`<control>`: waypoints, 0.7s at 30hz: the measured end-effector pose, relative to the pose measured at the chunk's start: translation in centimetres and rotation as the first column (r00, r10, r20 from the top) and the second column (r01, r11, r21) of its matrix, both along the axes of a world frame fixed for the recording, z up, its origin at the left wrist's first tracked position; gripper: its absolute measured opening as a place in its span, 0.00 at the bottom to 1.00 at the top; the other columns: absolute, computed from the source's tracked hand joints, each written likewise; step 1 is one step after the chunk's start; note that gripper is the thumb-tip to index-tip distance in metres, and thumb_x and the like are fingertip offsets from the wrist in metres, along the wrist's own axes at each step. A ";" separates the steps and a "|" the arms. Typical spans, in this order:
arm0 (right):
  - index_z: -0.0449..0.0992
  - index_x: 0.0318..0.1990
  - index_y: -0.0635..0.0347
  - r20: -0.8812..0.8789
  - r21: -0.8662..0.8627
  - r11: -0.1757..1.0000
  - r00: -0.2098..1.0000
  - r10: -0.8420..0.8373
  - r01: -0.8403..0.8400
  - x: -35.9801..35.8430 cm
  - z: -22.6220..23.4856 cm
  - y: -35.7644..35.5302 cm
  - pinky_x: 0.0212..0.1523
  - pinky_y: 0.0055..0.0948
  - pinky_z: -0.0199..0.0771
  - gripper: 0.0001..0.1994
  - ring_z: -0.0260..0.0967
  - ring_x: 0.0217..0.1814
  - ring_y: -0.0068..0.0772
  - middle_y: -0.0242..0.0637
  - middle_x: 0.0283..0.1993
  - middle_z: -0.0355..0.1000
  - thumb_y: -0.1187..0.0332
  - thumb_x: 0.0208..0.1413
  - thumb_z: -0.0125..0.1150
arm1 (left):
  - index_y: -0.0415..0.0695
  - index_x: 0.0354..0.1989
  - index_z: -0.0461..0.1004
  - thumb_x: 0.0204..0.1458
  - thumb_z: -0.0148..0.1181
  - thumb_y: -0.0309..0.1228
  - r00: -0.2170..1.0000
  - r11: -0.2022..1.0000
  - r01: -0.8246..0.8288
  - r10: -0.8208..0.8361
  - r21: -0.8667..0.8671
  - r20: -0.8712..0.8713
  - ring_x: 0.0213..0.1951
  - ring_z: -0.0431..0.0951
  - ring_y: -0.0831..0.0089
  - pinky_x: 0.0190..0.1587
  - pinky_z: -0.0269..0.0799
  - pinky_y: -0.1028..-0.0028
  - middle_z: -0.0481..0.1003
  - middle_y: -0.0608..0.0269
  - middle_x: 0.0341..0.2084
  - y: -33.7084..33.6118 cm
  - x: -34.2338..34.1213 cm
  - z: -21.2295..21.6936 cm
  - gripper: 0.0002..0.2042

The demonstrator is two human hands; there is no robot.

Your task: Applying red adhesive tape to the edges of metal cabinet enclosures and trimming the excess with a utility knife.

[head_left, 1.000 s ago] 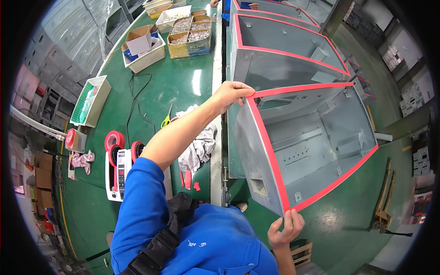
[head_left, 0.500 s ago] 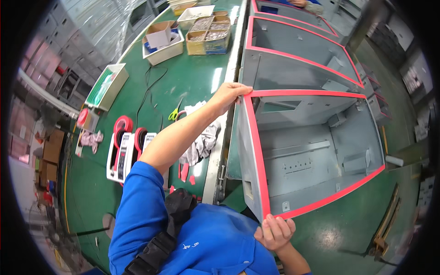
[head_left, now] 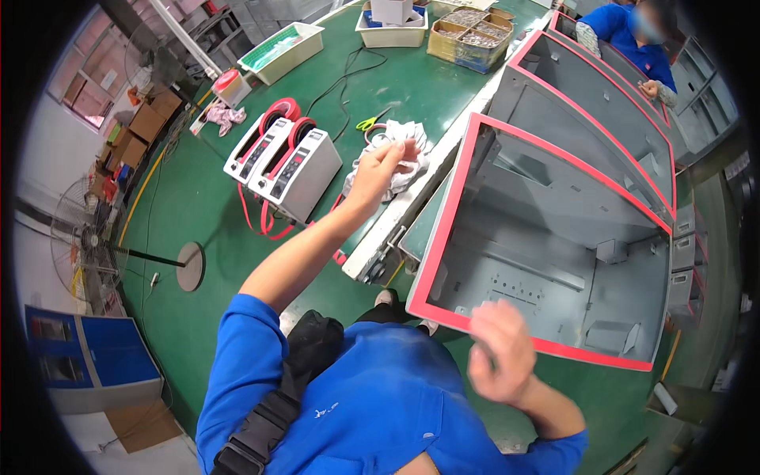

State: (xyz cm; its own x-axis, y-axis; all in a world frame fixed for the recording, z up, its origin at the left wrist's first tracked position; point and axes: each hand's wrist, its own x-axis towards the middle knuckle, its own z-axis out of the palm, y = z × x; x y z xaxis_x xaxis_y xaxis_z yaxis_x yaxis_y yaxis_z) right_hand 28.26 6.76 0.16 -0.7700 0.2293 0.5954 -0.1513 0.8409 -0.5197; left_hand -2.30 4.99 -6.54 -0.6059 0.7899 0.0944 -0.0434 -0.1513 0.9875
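A grey metal cabinet [head_left: 554,313] lies with its opening upward in front of me, red tape [head_left: 446,214] along its rim. My left hand [head_left: 376,178] is raised over the bench edge, its fingers loosely bent and apart with nothing seen in them. Just behind it lie a crumpled white cloth [head_left: 413,142] and yellow-green scissors [head_left: 370,123]. My right hand [head_left: 503,356], blurred, hovers by the cabinet's near rim; its fingers are up and apart from the thumb, holding nothing visible. Two white tape dispensers [head_left: 305,178] with red rolls stand left of my left hand.
Further red-edged cabinets [head_left: 526,107] stand in a row behind, where a co-worker in blue [head_left: 609,24] stands. On the green bench are a partitioned carton [head_left: 467,59] of small parts, a white bin [head_left: 285,59] and a black cable [head_left: 342,87]. A fan [head_left: 87,237] is at left.
Both hands have let go of the cabinet's taped rim corners. My left hand has moved left over the bench, and my right hand has lifted off. The view has shifted leftward.
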 end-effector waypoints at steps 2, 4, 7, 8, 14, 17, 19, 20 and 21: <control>0.63 0.48 0.71 0.099 -0.448 0.894 0.995 0.024 0.023 -1.9 1.5 1.7 0.53 0.36 0.61 0.17 0.62 0.53 0.42 0.51 0.50 0.63 0.78 0.49 0.46 | 0.32 0.48 0.66 0.57 0.43 0.37 0.999 0.999 -0.045 0.044 -0.023 -0.023 0.45 0.71 0.72 0.45 0.67 0.73 0.71 0.54 0.41 -2.5 2.0 0.2 0.20; 0.59 0.53 0.69 0.079 -0.847 0.528 0.997 0.022 0.056 -5.4 1.1 3.6 0.58 0.30 0.54 0.19 0.57 0.58 0.35 0.45 0.54 0.60 0.69 0.56 0.45 | 0.32 0.49 0.65 0.57 0.42 0.36 0.999 1.000 -0.020 0.020 -0.007 -0.027 0.46 0.70 0.71 0.46 0.66 0.73 0.71 0.54 0.41 -3.6 3.3 -0.6 0.19; 0.57 0.56 0.67 0.238 -0.940 0.246 0.971 -0.019 0.236 -10.4 -1.0 6.4 0.59 0.28 0.54 0.23 0.56 0.59 0.33 0.44 0.56 0.58 0.58 0.59 0.42 | 0.34 0.50 0.65 0.57 0.43 0.33 0.995 1.000 0.023 -0.022 0.002 -0.093 0.47 0.70 0.71 0.48 0.66 0.72 0.71 0.56 0.42 -4.3 5.5 0.1 0.17; 0.58 0.55 0.66 0.185 -0.966 0.179 0.983 -0.010 0.184 -11.9 -1.4 6.7 0.57 0.28 0.55 0.23 0.57 0.57 0.32 0.43 0.55 0.59 0.58 0.59 0.41 | 0.35 0.49 0.66 0.56 0.44 0.32 0.984 1.000 0.015 -0.012 0.016 -0.178 0.46 0.70 0.72 0.48 0.65 0.73 0.72 0.56 0.42 -4.8 5.9 0.2 0.16; 0.63 0.50 0.64 -0.036 -0.998 -0.044 0.996 -0.082 -0.039 -16.2 -3.8 7.3 0.52 0.26 0.60 0.20 0.61 0.50 0.27 0.38 0.49 0.65 0.57 0.60 0.39 | 0.39 0.47 0.68 0.49 0.47 0.19 0.881 0.998 0.039 -0.014 0.044 -0.473 0.44 0.71 0.71 0.44 0.65 0.75 0.71 0.57 0.42 -7.9 6.8 0.3 0.15; 0.61 0.53 0.65 -0.018 -0.998 -0.055 0.996 -0.090 -0.023 -16.6 -2.5 6.1 0.55 0.25 0.56 0.22 0.59 0.54 0.27 0.37 0.54 0.62 0.56 0.60 0.38 | 0.41 0.49 0.66 0.45 0.46 0.16 0.822 0.998 0.047 -0.017 0.038 -0.569 0.45 0.70 0.66 0.44 0.65 0.73 0.69 0.54 0.44 -8.3 6.7 0.2 0.19; 0.61 0.53 0.66 -0.031 -0.998 -0.056 0.996 -0.087 -0.036 -16.8 -3.1 6.3 0.55 0.25 0.56 0.22 0.58 0.55 0.27 0.37 0.54 0.61 0.56 0.60 0.37 | 0.41 0.50 0.65 0.44 0.46 0.14 0.752 0.996 0.069 -0.016 0.055 -0.659 0.46 0.69 0.62 0.44 0.65 0.72 0.67 0.52 0.46 -8.0 6.8 0.8 0.22; 0.60 0.53 0.66 -0.039 -0.997 -0.057 0.995 -0.087 -0.044 -16.8 -3.3 6.4 0.55 0.25 0.56 0.22 0.58 0.55 0.27 0.37 0.54 0.61 0.56 0.60 0.37 | 0.41 0.51 0.64 0.43 0.45 0.13 0.712 0.995 0.082 -0.015 0.062 -0.702 0.46 0.69 0.60 0.45 0.65 0.72 0.67 0.51 0.47 -7.8 6.8 1.0 0.23; 0.60 0.53 0.66 -0.035 -0.998 -0.050 0.995 -0.094 -0.040 -16.9 -3.3 6.3 0.55 0.25 0.56 0.23 0.58 0.55 0.27 0.37 0.54 0.61 0.56 0.60 0.37 | 0.42 0.52 0.64 0.40 0.46 0.12 0.691 0.992 0.108 -0.022 0.073 -0.723 0.47 0.68 0.56 0.46 0.65 0.70 0.66 0.50 0.48 -7.6 6.8 1.0 0.25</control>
State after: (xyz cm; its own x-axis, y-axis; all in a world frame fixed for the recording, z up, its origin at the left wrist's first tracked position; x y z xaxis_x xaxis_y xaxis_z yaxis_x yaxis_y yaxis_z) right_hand 11.36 13.05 -3.10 -0.7203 0.6532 -0.2336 -0.2321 -0.5443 -0.8062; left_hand 4.49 -2.61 -5.50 -0.2662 0.7846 0.5600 0.6597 -0.2753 0.6993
